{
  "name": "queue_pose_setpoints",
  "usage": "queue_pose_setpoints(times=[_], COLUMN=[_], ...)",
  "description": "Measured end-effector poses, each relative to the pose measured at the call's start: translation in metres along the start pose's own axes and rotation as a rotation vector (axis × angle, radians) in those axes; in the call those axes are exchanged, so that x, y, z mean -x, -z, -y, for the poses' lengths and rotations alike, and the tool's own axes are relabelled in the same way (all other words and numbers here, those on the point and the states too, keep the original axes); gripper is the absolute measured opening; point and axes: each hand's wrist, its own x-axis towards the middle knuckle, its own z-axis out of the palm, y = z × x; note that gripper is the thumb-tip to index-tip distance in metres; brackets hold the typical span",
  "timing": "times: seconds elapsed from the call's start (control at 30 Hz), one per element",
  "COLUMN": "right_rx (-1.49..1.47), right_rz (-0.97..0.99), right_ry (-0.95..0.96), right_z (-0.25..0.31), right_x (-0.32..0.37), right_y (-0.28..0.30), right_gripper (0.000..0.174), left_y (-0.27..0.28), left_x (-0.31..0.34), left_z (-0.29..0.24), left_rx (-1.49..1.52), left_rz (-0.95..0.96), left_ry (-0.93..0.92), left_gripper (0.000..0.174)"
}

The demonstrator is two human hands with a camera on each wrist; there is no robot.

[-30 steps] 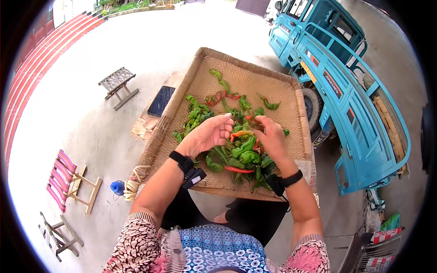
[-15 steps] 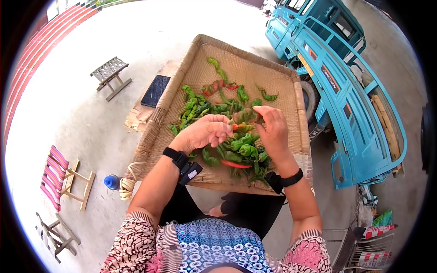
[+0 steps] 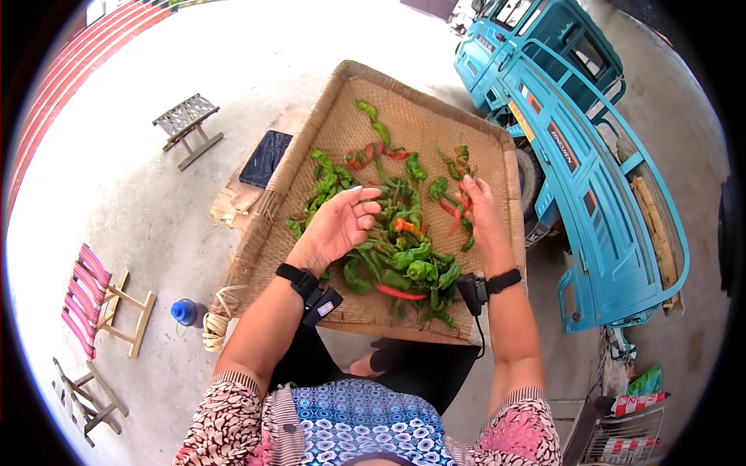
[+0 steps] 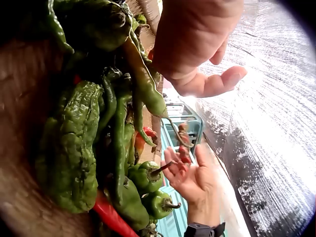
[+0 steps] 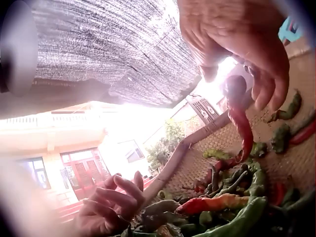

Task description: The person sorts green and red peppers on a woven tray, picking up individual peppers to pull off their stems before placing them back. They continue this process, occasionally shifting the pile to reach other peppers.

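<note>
My left hand hovers over the pile of green chili peppers, its fingers loosely bent and nothing between them. A wrinkled green pepper lies close below it in the left wrist view. To the right, my right hand is over the tray's right side, thumb and fingers apart. Between its thumb and fingers a red pepper hangs, blurred in the head view, with no finger curled round it. An orange-red pepper lies on the pile. The woven tray holds all the peppers.
A blue three-wheeled truck stands right of the tray. On the left are a grey stool, a striped folding chair and a blue-capped bottle. A dark flat object lies on cardboard beside the tray.
My hands have moved apart from close together over the pile. The right hand has swung right with a red pepper by its fingers; the left has loosened its fingers and drawn back.
</note>
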Motion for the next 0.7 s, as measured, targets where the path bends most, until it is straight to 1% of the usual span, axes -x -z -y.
queue_pose_setpoints(times=[0.07, 0.1, 0.2, 0.3, 0.4, 0.5, 0.6, 0.63, 0.7], right_rx=[0.218, 0.276, 0.482, 0.408, 0.44, 0.089, -0.212, -0.242, -0.228], right_rz=[-0.023, 0.071, 0.226, 0.375, 0.274, 0.275, 0.475, 0.454, 0.372], right_ry=[-0.174, -0.216, -0.263, -0.284, -0.393, -0.358, -0.408, -0.43, -0.342], right_z=[-0.028, -0.043, -0.044, -0.104, -0.055, -0.039, -0.031, -0.014, -0.009], right_x=[-0.02, -0.022, -0.013, -0.051, -0.019, 0.001, 0.008, 0.02, 0.029], right_y=[0.007, 0.006, -0.018, -0.013, -0.035, -0.043, -0.035, -0.037, -0.037], right_gripper=[0.071, 0.068, 0.057, 0.032, 0.026, 0.023, 0.033, 0.032, 0.032], left_y=[0.006, 0.007, 0.002, 0.005, 0.006, 0.004, 0.003, 0.003, 0.004], left_x=[-0.001, -0.002, -0.002, -0.002, 0.0, 0.0, 0.0, 0.0, 0.001], left_z=[0.001, 0.001, 0.001, 0.004, 0.005, 0.005, 0.006, 0.008, 0.008], left_rx=[-0.002, 0.002, -0.016, -0.014, -0.026, -0.05, -0.083, -0.095, -0.137], left_rz=[-0.033, -0.026, -0.049, -0.004, 0.002, -0.005, 0.008, 0.014, 0.031], left_ry=[-0.008, -0.002, 0.007, 0.02, 0.041, 0.055, 0.071, 0.079, 0.113], left_gripper=[0.034, 0.033, 0.032, 0.033, 0.034, 0.034, 0.034, 0.034, 0.032])
